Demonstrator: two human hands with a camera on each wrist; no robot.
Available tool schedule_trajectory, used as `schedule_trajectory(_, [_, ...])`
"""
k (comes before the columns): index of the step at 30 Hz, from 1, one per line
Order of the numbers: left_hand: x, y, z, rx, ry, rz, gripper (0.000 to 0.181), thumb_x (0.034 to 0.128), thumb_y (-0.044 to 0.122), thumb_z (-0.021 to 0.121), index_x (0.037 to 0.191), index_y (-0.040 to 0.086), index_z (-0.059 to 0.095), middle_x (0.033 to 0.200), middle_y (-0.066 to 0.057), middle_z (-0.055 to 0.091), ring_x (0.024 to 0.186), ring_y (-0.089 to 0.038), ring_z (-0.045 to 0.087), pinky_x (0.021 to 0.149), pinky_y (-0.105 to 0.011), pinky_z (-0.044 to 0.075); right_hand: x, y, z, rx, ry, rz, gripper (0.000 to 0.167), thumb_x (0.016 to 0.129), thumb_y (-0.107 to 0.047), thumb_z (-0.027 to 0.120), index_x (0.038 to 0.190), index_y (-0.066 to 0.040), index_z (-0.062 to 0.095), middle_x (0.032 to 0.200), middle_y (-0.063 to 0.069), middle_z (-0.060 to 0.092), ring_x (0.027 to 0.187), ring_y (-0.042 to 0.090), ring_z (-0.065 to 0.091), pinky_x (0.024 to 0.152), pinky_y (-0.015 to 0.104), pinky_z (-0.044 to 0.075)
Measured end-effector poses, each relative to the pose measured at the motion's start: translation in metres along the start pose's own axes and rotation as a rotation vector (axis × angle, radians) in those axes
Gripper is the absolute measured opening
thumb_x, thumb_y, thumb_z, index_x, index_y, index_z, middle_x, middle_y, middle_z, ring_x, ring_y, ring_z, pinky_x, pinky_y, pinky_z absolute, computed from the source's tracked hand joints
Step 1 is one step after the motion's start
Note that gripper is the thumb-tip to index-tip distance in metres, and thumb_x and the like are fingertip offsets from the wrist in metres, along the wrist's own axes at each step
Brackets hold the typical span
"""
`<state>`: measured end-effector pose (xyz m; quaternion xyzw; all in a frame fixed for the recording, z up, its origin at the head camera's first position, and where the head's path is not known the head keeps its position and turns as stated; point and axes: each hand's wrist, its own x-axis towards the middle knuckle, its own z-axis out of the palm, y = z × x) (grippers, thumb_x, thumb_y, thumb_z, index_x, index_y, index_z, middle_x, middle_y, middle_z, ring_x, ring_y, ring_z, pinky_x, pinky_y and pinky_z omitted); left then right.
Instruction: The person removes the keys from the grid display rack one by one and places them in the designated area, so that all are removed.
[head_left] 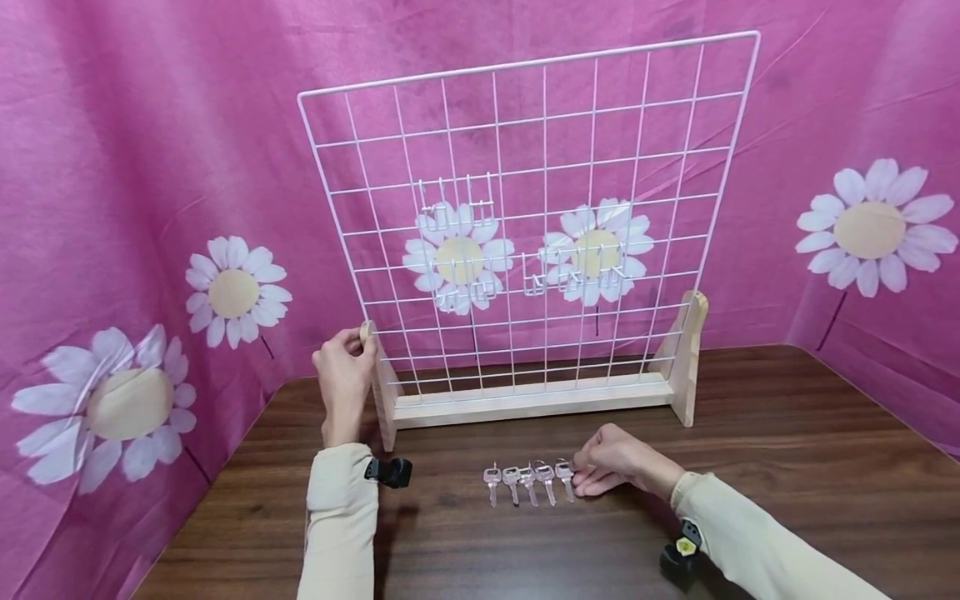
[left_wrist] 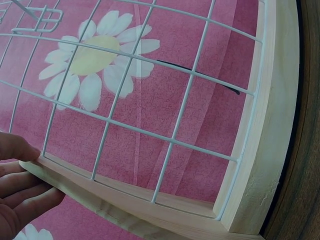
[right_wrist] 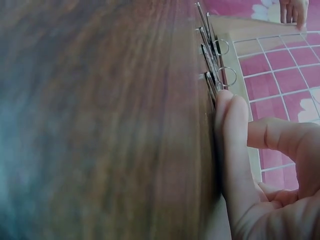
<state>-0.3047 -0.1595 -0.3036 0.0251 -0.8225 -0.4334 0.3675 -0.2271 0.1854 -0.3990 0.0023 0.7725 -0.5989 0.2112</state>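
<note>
A white wire grid panel (head_left: 545, 167) stands in a pale wooden stand (head_left: 532, 402). My left hand (head_left: 346, 375) pinches the top of the stand's left side piece; in the left wrist view its thumb (left_wrist: 17, 147) lies on one face, with fingers on the other. Several silver keys (head_left: 528, 475) lie in a row on the table before the stand, some with rings showing. Beside the rightmost key is my right hand (head_left: 618, 458), low on the tabletop. Its extended fingers (right_wrist: 235, 145) reach the row's end in the right wrist view, the thumb apart from them.
White wire hooks (head_left: 573, 275) hang on the grid's middle and left. The stand rests on a dark wooden table (head_left: 450, 542). Behind is a pink cloth (head_left: 187, 125) with large white flowers.
</note>
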Motion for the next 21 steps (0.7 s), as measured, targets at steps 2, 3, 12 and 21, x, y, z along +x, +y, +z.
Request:
schedule_trajectory(2, [0.0,0.001,0.0,0.001,-0.003,-0.001,0.026,0.0837,0.01,0.066,0.104,-0.005,0.072,0.093,-0.02,0.072,0.093,-0.035,0.068,0.083,-0.044,0.052,0.0,0.0,0.0,0.0,0.002,0.0,0.015,0.085,0.001,0.058,0.093,0.014,0.061,0.067,0.012,0.066,0.059,0.016,0.068,0.06,0.026,0.057])
schedule_trajectory(3, [0.0,0.001,0.0,0.001,-0.006,-0.004,0.026,0.0838,0.01,0.066,0.105,-0.005,0.071,0.093,-0.02,0.072,0.094,-0.036,0.068,0.083,-0.044,0.052,0.0,0.0,0.0,0.001,0.004,0.002,0.015,0.085,0.001,0.058,0.093,0.014,0.061,0.067,0.012,0.066,0.059,0.016,0.068,0.06,0.025,0.057])
schedule_trajectory(12, [0.0,0.0,-0.002,0.004,0.005,-0.006,0.027,0.0848,0.013,0.066,0.104,-0.004,0.072,0.093,-0.019,0.072,0.094,-0.036,0.067,0.083,-0.045,0.051,-0.004,0.0,0.002,-0.028,0.012,0.008,0.014,0.086,-0.003,0.055,0.091,0.009,0.059,0.066,0.012,0.066,0.055,0.015,0.066,0.057,0.027,0.057])
schedule_trajectory(21, [0.001,-0.003,-0.003,-0.006,-0.029,-0.011,0.027,0.0855,0.015,0.066,0.104,-0.004,0.072,0.094,-0.019,0.072,0.094,-0.034,0.069,0.083,-0.044,0.052,-0.022,0.009,-0.012,-0.007,-0.091,-0.032,0.023,0.089,-0.01,0.053,0.097,0.011,0.057,0.071,0.013,0.067,0.062,0.017,0.068,0.061,0.031,0.058])
